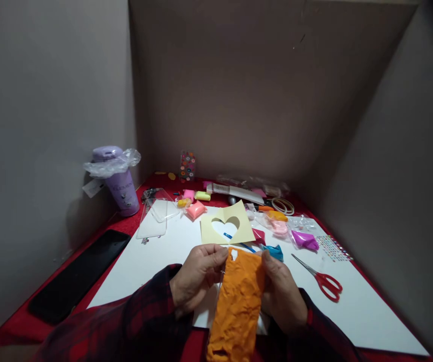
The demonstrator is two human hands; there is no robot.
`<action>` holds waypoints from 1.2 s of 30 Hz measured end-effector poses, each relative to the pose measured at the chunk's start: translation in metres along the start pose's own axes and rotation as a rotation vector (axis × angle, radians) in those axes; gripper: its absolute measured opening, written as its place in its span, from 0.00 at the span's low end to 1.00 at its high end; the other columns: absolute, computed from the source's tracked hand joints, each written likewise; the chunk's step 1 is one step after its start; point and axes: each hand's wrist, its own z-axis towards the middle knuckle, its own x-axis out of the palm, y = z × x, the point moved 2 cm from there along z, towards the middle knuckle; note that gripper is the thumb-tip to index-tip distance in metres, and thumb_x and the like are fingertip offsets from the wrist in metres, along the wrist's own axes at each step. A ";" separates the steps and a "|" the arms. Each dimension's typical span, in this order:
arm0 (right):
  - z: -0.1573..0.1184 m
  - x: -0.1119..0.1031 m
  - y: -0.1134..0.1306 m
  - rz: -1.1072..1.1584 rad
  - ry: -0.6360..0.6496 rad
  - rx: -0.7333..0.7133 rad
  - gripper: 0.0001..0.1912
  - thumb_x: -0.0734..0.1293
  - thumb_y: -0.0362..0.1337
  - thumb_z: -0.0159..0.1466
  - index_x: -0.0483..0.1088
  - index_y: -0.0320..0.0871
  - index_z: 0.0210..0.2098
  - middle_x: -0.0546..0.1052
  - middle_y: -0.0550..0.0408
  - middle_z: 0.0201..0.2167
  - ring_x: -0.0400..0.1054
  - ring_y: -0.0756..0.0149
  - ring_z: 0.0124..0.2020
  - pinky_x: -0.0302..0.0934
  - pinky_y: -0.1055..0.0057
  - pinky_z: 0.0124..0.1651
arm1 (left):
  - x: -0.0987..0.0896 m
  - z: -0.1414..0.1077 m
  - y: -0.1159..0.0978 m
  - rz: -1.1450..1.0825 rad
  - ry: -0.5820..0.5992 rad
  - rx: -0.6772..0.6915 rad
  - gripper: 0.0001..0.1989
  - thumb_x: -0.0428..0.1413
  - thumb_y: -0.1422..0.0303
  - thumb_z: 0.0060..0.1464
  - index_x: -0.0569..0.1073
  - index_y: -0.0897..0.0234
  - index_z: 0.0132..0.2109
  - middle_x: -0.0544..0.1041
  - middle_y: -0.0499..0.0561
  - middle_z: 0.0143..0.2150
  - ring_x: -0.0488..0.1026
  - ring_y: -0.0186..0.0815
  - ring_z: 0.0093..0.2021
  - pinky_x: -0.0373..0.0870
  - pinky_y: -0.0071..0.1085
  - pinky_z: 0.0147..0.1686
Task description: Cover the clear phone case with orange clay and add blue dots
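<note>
A phone case covered in orange clay (pixel 239 296) is held up between my two hands, tilted, its lower end near the bottom of the view. The clay looks wrinkled, and a small camera opening shows at the top left. My left hand (pixel 201 274) pinches the case's upper left edge between thumb and fingers. On the opposite edge, my right hand (pixel 282 286) grips with the thumb near the upper corner and the fingers mostly hidden behind. Just beyond stands a folded pale yellow paper (pixel 208 231) with a heart cut out. A blue clay packet (pixel 274 252) lies behind my right hand.
Red-handled scissors (pixel 324 281) lie right on the white board (pixel 374 311). Clay packets, such as a purple one (pixel 305 240) and a coral one (pixel 196 210), lie farther back. Clear phone cases (pixel 152 221), a black phone (pixel 80 274) and a purple tumbler (pixel 121 186) are left.
</note>
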 end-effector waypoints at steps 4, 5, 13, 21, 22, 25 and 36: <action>-0.001 0.006 -0.003 0.033 0.101 0.069 0.14 0.69 0.47 0.53 0.71 0.42 0.31 0.75 0.51 0.25 0.69 0.60 0.26 0.62 0.67 0.29 | 0.001 0.001 0.002 -0.087 -0.004 0.004 0.11 0.59 0.64 0.47 0.71 0.69 0.31 0.72 0.53 0.30 0.69 0.33 0.30 0.63 0.30 0.34; -0.001 0.006 -0.003 0.043 0.097 0.076 0.13 0.70 0.45 0.52 0.72 0.42 0.30 0.75 0.51 0.25 0.70 0.60 0.27 0.62 0.66 0.30 | 0.001 0.001 0.002 -0.098 -0.011 0.002 0.12 0.59 0.63 0.46 0.71 0.69 0.31 0.72 0.53 0.30 0.69 0.32 0.29 0.63 0.29 0.33; 0.000 0.001 0.000 0.068 0.065 0.083 0.09 0.71 0.40 0.52 0.72 0.41 0.27 0.75 0.53 0.24 0.70 0.60 0.27 0.64 0.65 0.33 | 0.000 -0.001 -0.001 0.007 -0.064 -0.037 0.11 0.61 0.65 0.44 0.71 0.69 0.30 0.71 0.51 0.29 0.67 0.29 0.28 0.60 0.25 0.30; -0.003 0.002 -0.005 0.010 0.122 0.128 0.16 0.70 0.44 0.53 0.74 0.40 0.37 0.77 0.48 0.29 0.72 0.57 0.31 0.65 0.65 0.33 | -0.004 0.005 0.005 -0.015 -0.010 -0.001 0.13 0.58 0.62 0.48 0.71 0.70 0.33 0.70 0.51 0.29 0.69 0.32 0.30 0.63 0.29 0.34; -0.003 0.002 -0.005 -0.005 0.111 0.137 0.16 0.71 0.43 0.52 0.74 0.40 0.37 0.77 0.48 0.29 0.72 0.57 0.31 0.65 0.65 0.34 | -0.004 0.005 0.005 0.001 -0.012 0.006 0.13 0.57 0.62 0.48 0.71 0.71 0.33 0.70 0.52 0.29 0.69 0.32 0.30 0.63 0.29 0.33; -0.003 -0.001 -0.005 -0.066 0.051 0.101 0.16 0.71 0.42 0.53 0.73 0.39 0.38 0.78 0.48 0.30 0.72 0.58 0.30 0.64 0.65 0.34 | -0.006 0.005 0.004 0.096 -0.058 0.058 0.13 0.56 0.62 0.50 0.70 0.71 0.33 0.71 0.54 0.32 0.68 0.32 0.31 0.63 0.28 0.31; -0.005 -0.001 -0.003 -0.175 0.050 0.026 0.15 0.69 0.42 0.55 0.73 0.41 0.39 0.78 0.48 0.34 0.71 0.57 0.35 0.64 0.66 0.37 | -0.005 0.006 0.000 0.303 -0.161 0.210 0.13 0.60 0.68 0.44 0.68 0.69 0.36 0.71 0.49 0.30 0.67 0.28 0.27 0.64 0.25 0.26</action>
